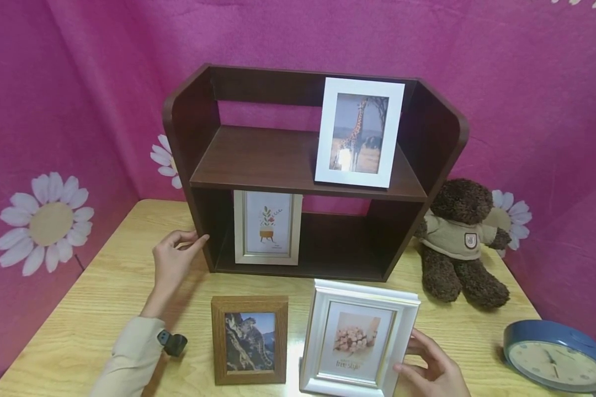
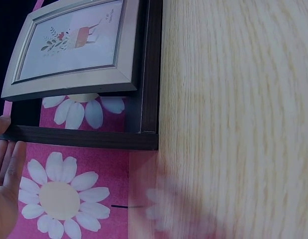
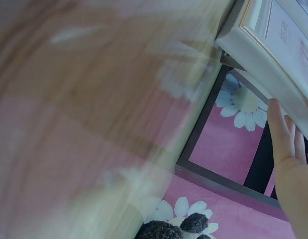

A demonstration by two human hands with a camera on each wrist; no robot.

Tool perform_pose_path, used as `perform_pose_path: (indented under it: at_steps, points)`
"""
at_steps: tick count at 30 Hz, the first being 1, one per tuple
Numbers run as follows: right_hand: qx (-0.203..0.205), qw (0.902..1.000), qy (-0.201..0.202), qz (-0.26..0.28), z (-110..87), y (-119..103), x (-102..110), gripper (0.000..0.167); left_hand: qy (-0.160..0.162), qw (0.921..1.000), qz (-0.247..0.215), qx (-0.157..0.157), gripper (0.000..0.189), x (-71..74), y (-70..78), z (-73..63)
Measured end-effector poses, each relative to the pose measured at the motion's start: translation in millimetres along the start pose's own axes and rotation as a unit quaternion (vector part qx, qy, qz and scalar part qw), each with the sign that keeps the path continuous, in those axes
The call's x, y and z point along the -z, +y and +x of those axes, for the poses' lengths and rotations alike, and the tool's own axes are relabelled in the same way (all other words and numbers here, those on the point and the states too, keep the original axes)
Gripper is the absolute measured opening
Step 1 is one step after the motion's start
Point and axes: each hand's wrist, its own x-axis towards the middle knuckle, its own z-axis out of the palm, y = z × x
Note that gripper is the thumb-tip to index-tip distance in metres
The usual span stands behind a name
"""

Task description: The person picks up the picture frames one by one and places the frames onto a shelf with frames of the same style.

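I hold the free style frame [image 1: 356, 339] by its right side. It is white with a thin gold line inside, and its picture is pale pink. It tips back a bit, in front of the shelf [image 1: 258, 157]. The shelf is dark brown. It stands up straight, with two levels and round top corners. I pinch its left side.

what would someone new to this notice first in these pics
Probably the bright pink cloth with big white daisies behind everything, and the dark brown shelf standing in front of it. Next, the giraffe picture at the right of the shelf's upper level, and the large white frame in front of the shelf, held at its right edge by the right hand. A brown teddy bear sits just right of the shelf.
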Motion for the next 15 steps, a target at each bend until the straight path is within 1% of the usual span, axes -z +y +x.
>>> perform_pose_path:
  at_steps: [5,8,10,13,15]
  points:
    - [0.001,0.9999,0.01,-0.008,0.5,-1,-2,0.068,-0.003,1.0,-0.008,-0.002,0.014,0.4,1.9,-0.4]
    - [-0.007,0.9996,0.025,-0.01,0.4,-1,-4,0.064,-0.001,1.0,-0.008,-0.003,0.014,0.0,0.6,0.1]
    - [-0.018,0.999,0.038,-0.015,0.3,-2,-5,0.061,0.0,1.0,-0.007,-0.001,0.014,-1.1,-5.4,2.1]
    - [-0.037,0.9974,0.06,-0.019,0.5,-3,-7,0.058,0.003,1.0,-0.003,0.003,0.015,-2.7,-18.4,5.9]
    - [-0.041,0.9966,0.068,-0.022,0.6,-4,-8,0.057,0.003,1.0,0.002,0.007,0.017,-3.3,-26.6,8.1]
